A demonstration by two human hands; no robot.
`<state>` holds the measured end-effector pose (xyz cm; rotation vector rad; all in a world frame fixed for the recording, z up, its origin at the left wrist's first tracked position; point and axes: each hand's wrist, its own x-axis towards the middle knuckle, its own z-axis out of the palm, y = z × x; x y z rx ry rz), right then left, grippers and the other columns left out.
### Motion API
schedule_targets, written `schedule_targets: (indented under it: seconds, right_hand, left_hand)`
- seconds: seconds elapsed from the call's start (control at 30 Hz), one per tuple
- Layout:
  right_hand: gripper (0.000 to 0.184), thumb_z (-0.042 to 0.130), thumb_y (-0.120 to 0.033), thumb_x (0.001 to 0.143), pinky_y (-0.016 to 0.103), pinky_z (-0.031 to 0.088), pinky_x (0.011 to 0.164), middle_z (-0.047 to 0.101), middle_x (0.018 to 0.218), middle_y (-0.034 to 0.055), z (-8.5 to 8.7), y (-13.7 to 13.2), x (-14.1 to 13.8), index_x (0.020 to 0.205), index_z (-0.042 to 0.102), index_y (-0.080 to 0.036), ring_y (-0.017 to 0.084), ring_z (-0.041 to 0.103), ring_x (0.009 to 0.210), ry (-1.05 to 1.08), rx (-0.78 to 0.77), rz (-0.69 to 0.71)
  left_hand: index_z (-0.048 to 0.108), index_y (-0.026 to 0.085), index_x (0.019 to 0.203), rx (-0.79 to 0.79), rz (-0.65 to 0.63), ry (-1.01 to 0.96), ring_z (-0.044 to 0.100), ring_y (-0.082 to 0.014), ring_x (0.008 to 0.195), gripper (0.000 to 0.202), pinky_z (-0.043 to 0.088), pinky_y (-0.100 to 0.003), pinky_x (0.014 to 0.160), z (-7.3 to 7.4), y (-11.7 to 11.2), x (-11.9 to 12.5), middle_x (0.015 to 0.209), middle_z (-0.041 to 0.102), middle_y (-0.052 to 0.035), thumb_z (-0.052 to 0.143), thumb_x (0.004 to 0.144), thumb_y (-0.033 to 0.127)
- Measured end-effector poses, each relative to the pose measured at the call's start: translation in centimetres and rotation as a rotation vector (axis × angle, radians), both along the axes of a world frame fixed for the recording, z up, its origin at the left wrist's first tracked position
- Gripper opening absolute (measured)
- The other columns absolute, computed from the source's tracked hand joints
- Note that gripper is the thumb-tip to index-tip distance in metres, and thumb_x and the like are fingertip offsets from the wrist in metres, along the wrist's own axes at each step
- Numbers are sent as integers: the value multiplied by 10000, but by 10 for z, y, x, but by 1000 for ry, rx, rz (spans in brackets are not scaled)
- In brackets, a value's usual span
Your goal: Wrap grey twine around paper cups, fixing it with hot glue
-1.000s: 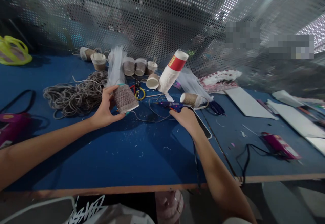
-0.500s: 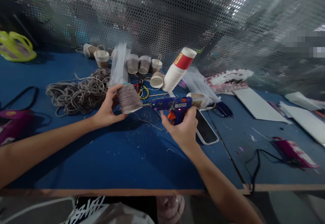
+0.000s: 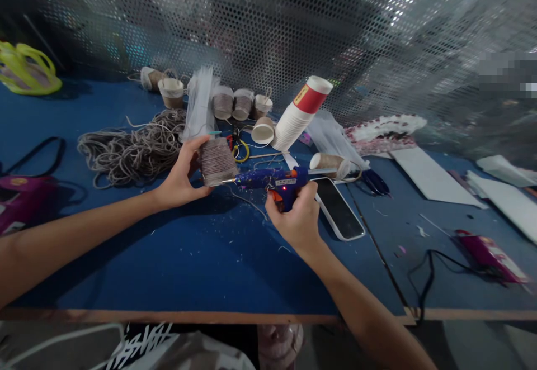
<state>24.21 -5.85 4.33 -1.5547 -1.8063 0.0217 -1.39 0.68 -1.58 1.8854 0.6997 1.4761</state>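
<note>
My left hand [image 3: 184,175] grips a paper cup wrapped in grey-brown cord [image 3: 218,160], held on its side above the blue table. My right hand [image 3: 297,213] is closed round the handle of a blue glue gun [image 3: 272,180], a finger at its orange trigger and a small red light glowing on its body. The metal nozzle lies at the cup's lower right edge; whether it touches cannot be made out. A clear glue stick [image 3: 322,171] sticks out of the gun's back. Behind the cup lie yellow-and-red-handled scissors [image 3: 240,151].
A heap of grey cord [image 3: 134,146] lies left. Behind stand a leaning paper cup stack [image 3: 296,118] and several cord-wrapped cups [image 3: 223,103]. A phone [image 3: 340,209] lies right of the gun. Magenta glue guns lie left [image 3: 25,197] and right [image 3: 489,255]. Perforated metal [image 3: 268,34] backs the table.
The glue gun and my right hand have shifted left, bringing the nozzle across the cup's lower edge. My left hand still holds the cup. The view has shifted slightly.
</note>
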Motion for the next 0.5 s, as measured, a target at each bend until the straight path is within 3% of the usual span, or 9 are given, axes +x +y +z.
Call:
schedule_targets:
  seconds: [0.3,0.5]
  right_hand:
    - [335,547,-422,784,398,515,514,628,688,36,0,0,4,891,263,-278,268,683,601,-39,24,-8]
    - [335,579,-338,796,318,470,429,602,655,-16,-5,3,7,901,266,-277,215,652,519,-85,216,72]
  left_hand:
    - [374,313,1439,-20,-14,-8,585,-273,1200,838,589,-387,950,0,0,0,1452,374,-130,824,732,288]
    - [359,290,1430,-15,-40,-26,574,-271,1249,810,573,-369,971,-1,-1,1,1436,412,-136,805,754,279]
